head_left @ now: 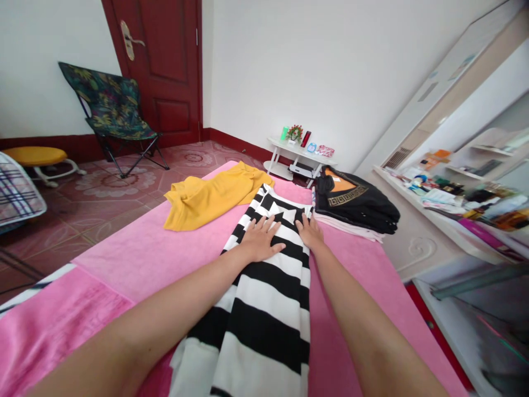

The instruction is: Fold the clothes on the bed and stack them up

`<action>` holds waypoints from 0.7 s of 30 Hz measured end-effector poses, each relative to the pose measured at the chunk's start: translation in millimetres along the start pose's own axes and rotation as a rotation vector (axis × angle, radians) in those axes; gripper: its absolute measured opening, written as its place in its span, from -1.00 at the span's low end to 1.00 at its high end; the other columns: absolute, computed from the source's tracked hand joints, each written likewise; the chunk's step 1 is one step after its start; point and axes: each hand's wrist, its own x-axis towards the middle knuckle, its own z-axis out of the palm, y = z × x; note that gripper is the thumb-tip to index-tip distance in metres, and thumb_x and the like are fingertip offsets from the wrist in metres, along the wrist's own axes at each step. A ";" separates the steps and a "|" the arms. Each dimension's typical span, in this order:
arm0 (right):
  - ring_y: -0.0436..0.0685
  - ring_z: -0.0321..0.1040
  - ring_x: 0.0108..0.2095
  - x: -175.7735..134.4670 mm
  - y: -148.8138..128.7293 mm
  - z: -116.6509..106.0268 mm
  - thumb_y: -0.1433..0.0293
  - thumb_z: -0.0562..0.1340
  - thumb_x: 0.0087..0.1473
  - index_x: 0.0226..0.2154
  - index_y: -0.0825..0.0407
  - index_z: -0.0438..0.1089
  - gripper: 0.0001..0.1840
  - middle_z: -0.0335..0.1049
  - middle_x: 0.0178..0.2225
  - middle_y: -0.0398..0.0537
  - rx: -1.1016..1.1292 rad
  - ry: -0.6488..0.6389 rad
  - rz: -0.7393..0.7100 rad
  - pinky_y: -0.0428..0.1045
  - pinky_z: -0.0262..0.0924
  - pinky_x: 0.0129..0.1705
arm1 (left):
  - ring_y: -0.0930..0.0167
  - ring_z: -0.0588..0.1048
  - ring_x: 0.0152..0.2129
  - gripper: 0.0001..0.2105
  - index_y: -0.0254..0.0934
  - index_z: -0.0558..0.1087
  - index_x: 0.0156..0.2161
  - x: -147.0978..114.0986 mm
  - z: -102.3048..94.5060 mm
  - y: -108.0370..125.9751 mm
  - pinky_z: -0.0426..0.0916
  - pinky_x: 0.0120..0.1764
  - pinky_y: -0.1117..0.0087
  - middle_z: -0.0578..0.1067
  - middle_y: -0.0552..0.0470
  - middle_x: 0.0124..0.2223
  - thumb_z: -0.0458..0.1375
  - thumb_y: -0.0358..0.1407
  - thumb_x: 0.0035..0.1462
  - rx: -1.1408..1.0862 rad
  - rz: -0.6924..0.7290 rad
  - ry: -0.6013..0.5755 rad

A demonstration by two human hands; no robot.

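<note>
- While the left hand [259,241] and the right hand [309,230] rest on its upper part, the black-and-white striped garment [264,300] lies lengthwise along the middle of the bed [149,248], its narrow end close to the far edge and its broad end running toward the near edge, beyond the view
- Left grip: fingers spread and apart, palm down on the stripes, clamped on nothing
- Right grip: fingers extended over the garment's right border, thumb lying inward on the cloth; no pinch is seen
- Handling, as judged from the drape: light, soft and limp, probably a little stretchy, not fragile; layers show along the left side and could slide over one another or crease if pushed from one point
- Places of hold, as judged: the two corners of the narrow end, or both long borders at the same level, with all layers taken together
- Surroundings: a yellow garment [215,196] lies loosely bunched toward the bed's far left, just beside the narrow end; a stack of black clothes [355,207], on a pale pink layer [351,227], occupies the far right corner
</note>
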 end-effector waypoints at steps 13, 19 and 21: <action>0.22 -0.19 0.30 -203.5 35.8 -65.4 0.23 0.17 0.07 0.22 -0.15 0.09 -0.35 -0.11 0.30 -0.12 0.194 -0.163 -0.421 0.27 -0.38 0.29 | 0.29 -0.12 0.29 -0.52 -0.07 -0.04 0.31 -129.2 -49.8 -57.0 -0.16 0.25 0.09 -0.09 0.00 0.36 -0.13 -0.17 0.32 -0.185 0.403 -0.160; 0.21 -0.12 0.28 -263.0 4.4 -105.2 0.38 0.21 0.06 0.16 -0.28 0.18 -0.40 -0.02 0.26 -0.22 0.215 -0.458 -0.743 0.24 -0.21 0.28 | 0.32 0.15 0.21 -0.48 0.00 0.20 0.21 -182.4 -88.4 -67.5 0.15 0.17 0.21 0.10 0.06 0.31 0.00 -0.48 0.18 -0.279 0.504 -0.203; 0.19 -0.10 0.27 -267.4 -5.8 -102.3 0.41 0.16 0.10 0.15 -0.31 0.17 -0.43 0.03 0.24 -0.23 0.199 -0.498 -0.839 0.23 -0.24 0.29 | 0.27 0.13 0.22 -0.46 0.00 0.23 0.19 -189.4 -93.5 -63.8 0.16 0.17 0.18 0.10 0.03 0.31 0.09 -0.47 0.13 -0.244 0.524 -0.211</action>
